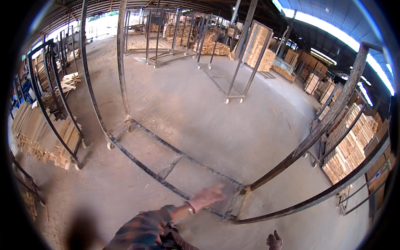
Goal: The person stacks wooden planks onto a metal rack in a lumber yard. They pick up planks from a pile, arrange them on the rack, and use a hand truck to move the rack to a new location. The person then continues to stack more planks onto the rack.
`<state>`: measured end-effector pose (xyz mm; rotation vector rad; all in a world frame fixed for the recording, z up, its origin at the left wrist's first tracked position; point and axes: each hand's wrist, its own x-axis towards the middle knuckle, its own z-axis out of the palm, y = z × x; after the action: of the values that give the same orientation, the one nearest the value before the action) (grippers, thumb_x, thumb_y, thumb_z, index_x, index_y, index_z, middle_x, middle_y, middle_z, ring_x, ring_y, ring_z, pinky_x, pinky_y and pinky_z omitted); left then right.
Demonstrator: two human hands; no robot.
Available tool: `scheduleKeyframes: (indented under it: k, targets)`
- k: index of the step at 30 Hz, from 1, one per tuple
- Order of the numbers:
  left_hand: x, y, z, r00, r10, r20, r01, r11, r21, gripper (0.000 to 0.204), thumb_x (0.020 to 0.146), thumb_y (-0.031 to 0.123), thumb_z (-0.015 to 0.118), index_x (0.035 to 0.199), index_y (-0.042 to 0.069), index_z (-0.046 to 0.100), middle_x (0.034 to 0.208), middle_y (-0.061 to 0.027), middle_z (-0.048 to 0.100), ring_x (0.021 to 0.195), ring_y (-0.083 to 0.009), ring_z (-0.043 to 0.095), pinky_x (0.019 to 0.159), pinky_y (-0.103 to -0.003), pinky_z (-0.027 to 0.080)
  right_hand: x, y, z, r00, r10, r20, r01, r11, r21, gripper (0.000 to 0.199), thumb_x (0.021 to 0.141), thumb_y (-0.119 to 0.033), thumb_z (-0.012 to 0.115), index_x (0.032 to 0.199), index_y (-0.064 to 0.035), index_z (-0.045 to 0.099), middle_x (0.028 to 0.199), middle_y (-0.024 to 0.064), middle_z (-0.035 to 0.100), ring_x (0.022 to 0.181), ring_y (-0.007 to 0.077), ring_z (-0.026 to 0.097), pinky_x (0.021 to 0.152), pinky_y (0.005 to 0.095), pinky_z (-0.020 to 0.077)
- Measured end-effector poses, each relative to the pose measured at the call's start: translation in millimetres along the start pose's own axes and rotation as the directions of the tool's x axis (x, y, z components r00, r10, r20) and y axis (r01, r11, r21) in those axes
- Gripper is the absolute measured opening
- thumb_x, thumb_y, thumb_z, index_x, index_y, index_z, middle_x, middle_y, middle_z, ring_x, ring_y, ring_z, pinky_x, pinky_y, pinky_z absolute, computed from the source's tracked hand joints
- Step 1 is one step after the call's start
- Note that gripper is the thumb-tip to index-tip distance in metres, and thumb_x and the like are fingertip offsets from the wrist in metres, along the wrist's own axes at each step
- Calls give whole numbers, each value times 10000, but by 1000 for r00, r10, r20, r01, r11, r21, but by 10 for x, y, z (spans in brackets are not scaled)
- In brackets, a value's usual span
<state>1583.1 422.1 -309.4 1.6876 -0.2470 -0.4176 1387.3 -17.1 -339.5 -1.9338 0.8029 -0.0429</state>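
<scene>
My left hand [208, 196], at the end of a camouflage-patterned sleeve [143, 227] with a band at the wrist, reaches rightward over the near end of a dark metal rack [143, 160]. Motion smears the hand; its fingers look stretched out, with nothing seen in them. Whether it touches the frame, I cannot tell. Low at the bottom edge, right of the rack's near corner, is my right hand [273, 241], dark as if gloved. Its thumb points up, the other fingers are mostly hidden, and it stands apart from the rack. Tall uprights [306, 146] rise from both rack ends.
Wheeled racks with stacked wood strips stand at left [46, 133] and right [348, 146]. Another wheeled rack [235, 98] stands ahead on the concrete floor [175, 87]. Tall wood stacks [259, 46] are farther back. A dark blurred shape [83, 229] is at lower left.
</scene>
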Motion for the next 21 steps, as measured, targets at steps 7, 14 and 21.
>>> scheduleKeyframes:
  k: [7,14,21]
  targets:
    - [819,1335,2089,829,512,224,-539,838,79,932,807,584,629,1467,36,263,1416,-221,412,1324,-330,380,1080,-389,327,876,-678,-59,854,-440,276,471,881,-53,423,880,-160,639,1278,-35,568,1039,99,671,1015,227,586,895,320,453]
    - [680,1584,2925,921,389,-38,-388,900,-196,764,795,286,717,1423,56,350,1233,-128,570,1103,-194,550,949,-349,436,1488,-345,-158,664,-488,567,543,835,83,424,831,-202,713,1174,21,601,1009,125,673,862,191,610,720,333,495]
    - [555,1322,3269,703,276,-656,-307,949,72,761,735,258,809,1346,5,432,1099,-89,642,996,-148,591,879,-292,464,2620,-1189,-526,628,-577,522,562,801,207,601,786,-138,711,1333,-7,499,1016,161,675,941,184,641,812,298,513]
